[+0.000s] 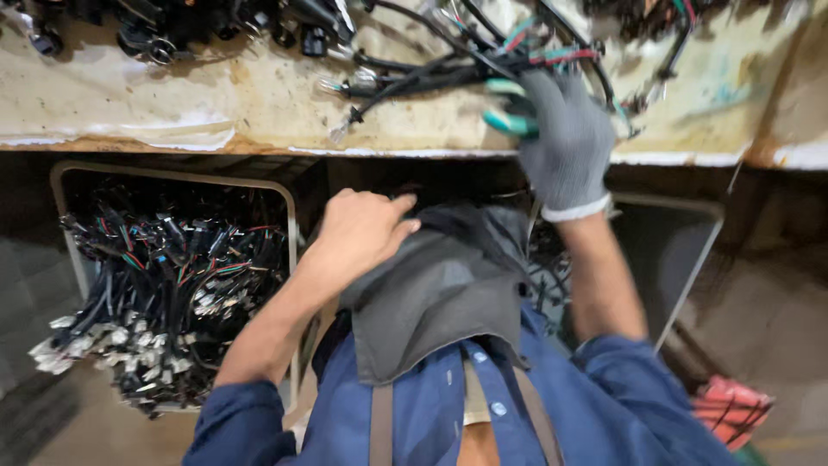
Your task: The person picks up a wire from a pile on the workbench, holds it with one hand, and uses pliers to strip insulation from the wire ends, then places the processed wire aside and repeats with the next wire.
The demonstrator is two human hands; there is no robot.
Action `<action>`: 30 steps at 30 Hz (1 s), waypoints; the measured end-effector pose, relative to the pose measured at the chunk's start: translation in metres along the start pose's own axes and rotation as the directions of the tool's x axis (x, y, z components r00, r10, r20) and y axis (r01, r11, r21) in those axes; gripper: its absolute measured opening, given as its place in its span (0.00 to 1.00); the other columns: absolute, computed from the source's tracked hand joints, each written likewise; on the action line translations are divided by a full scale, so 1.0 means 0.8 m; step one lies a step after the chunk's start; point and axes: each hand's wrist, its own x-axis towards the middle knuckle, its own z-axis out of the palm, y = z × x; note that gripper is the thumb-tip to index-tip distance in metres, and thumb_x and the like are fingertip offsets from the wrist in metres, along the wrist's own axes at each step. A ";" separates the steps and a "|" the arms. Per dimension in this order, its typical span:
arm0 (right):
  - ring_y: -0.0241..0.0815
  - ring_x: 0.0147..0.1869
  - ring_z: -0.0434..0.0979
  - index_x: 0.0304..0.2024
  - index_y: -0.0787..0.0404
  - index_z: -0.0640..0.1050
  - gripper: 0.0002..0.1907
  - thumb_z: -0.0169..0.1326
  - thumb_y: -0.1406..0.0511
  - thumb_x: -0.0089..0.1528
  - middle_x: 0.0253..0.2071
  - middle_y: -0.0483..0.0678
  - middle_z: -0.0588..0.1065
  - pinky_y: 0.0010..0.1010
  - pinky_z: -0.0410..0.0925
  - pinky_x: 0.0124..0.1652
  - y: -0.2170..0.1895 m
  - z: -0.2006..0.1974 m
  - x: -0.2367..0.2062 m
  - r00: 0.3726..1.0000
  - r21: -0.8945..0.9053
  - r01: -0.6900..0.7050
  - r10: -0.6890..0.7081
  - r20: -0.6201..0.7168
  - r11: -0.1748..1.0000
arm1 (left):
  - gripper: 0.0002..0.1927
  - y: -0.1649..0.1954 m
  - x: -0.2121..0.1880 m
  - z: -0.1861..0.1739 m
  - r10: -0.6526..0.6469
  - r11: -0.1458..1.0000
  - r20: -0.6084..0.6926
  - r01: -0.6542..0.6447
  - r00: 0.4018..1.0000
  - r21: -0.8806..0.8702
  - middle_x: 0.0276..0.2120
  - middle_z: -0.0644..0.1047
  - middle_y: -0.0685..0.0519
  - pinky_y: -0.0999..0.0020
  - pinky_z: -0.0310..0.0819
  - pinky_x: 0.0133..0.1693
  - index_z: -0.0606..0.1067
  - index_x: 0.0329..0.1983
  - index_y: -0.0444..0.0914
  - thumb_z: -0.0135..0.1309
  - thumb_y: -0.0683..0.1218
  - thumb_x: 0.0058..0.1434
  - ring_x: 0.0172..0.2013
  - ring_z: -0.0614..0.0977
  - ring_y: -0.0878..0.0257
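At the bottom of the frame the person's blue button shirt (569, 414) fills the foreground, with two brown straps (379, 427) running down its front. Above it, near the middle of the frame, a dark grey cloth (440, 302) lies bunched against the chest. The bare left hand (362, 233) rests on the cloth's upper left edge, fingers curled together and thumb pointing right, its fingertips pressed into the fabric; whether it actually pinches the cloth I cannot tell.

At lower left a light-framed bin (65, 177) stands below the counter, packed with black wire harnesses (164, 285) carrying red, green and blue strands and pale connectors that spill over its lower left side. A second bin (690, 216) sits at right, partly hidden behind the right forearm. At the lower right corner lies a red mesh-like item (729, 410).

Farther up, the worn, stained counter (216, 95) spans the top of the frame. The right hand (565, 142), in a grey knit glove, reaches onto its front edge at upper centre right, closed around the teal-handled pliers (509, 108), whose handles stick out to the left of the glove. Just beyond the glove lies a tangle of black cables (431, 73) with red and teal wires, stretching left and up. More dark parts (164, 34) crowd the upper left edge.
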 end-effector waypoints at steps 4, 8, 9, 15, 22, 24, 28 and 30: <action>0.53 0.40 0.78 0.49 0.58 0.78 0.15 0.69 0.71 0.63 0.38 0.52 0.76 0.44 0.68 0.37 0.001 0.024 -0.050 0.977 -0.053 -0.212 0.211 -0.024 0.976 | 0.15 -0.003 0.028 -0.080 -0.200 0.980 -0.669 0.156 0.716 -0.126 0.39 0.80 0.45 0.49 0.73 0.36 0.75 0.50 0.38 0.59 0.51 0.69 0.36 0.81 0.44; 0.56 0.37 0.78 0.45 0.57 0.78 0.13 0.67 0.69 0.60 0.36 0.53 0.76 0.45 0.67 0.34 0.020 0.026 -0.063 0.961 -0.211 -0.194 0.228 0.154 0.958 | 0.24 -0.047 0.110 -0.117 -0.117 0.930 -0.823 0.353 0.557 0.107 0.46 0.76 0.44 0.54 0.74 0.43 0.72 0.51 0.35 0.68 0.56 0.65 0.45 0.79 0.45; 0.55 0.37 0.79 0.43 0.56 0.78 0.12 0.66 0.68 0.59 0.35 0.52 0.76 0.45 0.67 0.33 0.026 0.026 -0.060 0.955 -0.264 -0.192 0.242 0.172 0.945 | 0.25 -0.054 0.118 -0.117 -0.080 0.948 -0.834 0.301 0.546 0.106 0.45 0.76 0.45 0.55 0.74 0.43 0.72 0.50 0.35 0.70 0.54 0.63 0.45 0.79 0.47; 0.55 0.37 0.80 0.45 0.59 0.74 0.16 0.67 0.66 0.59 0.37 0.52 0.78 0.45 0.69 0.32 0.034 0.025 -0.044 0.946 -0.162 -0.273 0.295 0.131 0.948 | 0.24 -0.016 0.073 -0.085 -0.287 0.538 -0.734 -0.531 0.615 -0.655 0.50 0.73 0.53 0.63 0.72 0.50 0.70 0.57 0.39 0.69 0.40 0.63 0.47 0.77 0.59; 0.56 0.39 0.77 0.53 0.59 0.73 0.17 0.58 0.69 0.61 0.41 0.51 0.74 0.36 0.70 0.38 0.043 -0.002 -0.031 0.805 0.593 -0.577 0.512 0.298 0.562 | 0.20 0.051 0.040 -0.049 0.058 -0.025 -0.112 -0.111 0.992 -0.994 0.39 0.80 0.46 0.62 0.77 0.40 0.75 0.58 0.34 0.63 0.40 0.63 0.36 0.81 0.62; 0.52 0.35 0.74 0.45 0.59 0.71 0.13 0.59 0.70 0.60 0.36 0.50 0.72 0.35 0.67 0.35 0.032 -0.013 -0.043 0.876 0.467 -0.482 0.418 0.241 0.742 | 0.19 0.056 0.039 -0.035 0.060 -0.094 -0.019 -0.013 0.998 -0.995 0.35 0.77 0.52 0.68 0.74 0.37 0.76 0.59 0.36 0.60 0.42 0.65 0.31 0.78 0.67; 0.49 0.31 0.71 0.42 0.59 0.70 0.12 0.59 0.70 0.60 0.33 0.49 0.69 0.34 0.65 0.32 0.015 -0.031 -0.064 0.943 0.404 0.116 -0.228 0.242 0.907 | 0.16 0.060 0.037 -0.022 0.157 0.368 -0.207 -0.252 0.966 -0.895 0.44 0.81 0.51 0.69 0.75 0.52 0.76 0.60 0.34 0.60 0.43 0.70 0.46 0.80 0.65; 0.48 0.30 0.69 0.40 0.58 0.69 0.11 0.58 0.69 0.60 0.31 0.48 0.68 0.33 0.64 0.31 0.010 -0.027 -0.064 0.861 0.340 0.297 -0.404 0.308 0.892 | 0.18 0.063 0.036 -0.023 0.102 0.300 -0.057 -0.086 0.993 -0.950 0.45 0.81 0.55 0.71 0.77 0.48 0.75 0.59 0.35 0.58 0.46 0.69 0.44 0.80 0.68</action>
